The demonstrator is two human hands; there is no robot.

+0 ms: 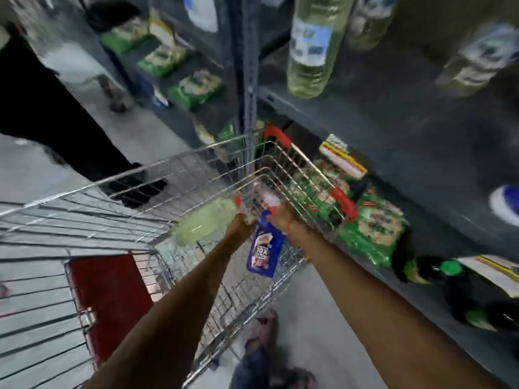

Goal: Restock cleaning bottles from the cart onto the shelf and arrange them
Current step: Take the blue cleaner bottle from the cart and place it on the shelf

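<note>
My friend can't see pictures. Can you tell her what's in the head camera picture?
Two bare arms reach down into a wire shopping cart, the right hand gripping a blue cleaning bottle by its top and the left hand closing near a pale green bottle. Dark shelves with yellow-green bottles and green packs stand to the right; the picture is blurry.

Shiny wire-metal cart (196, 169), glossy plastic blue bottle (265, 248).
</note>
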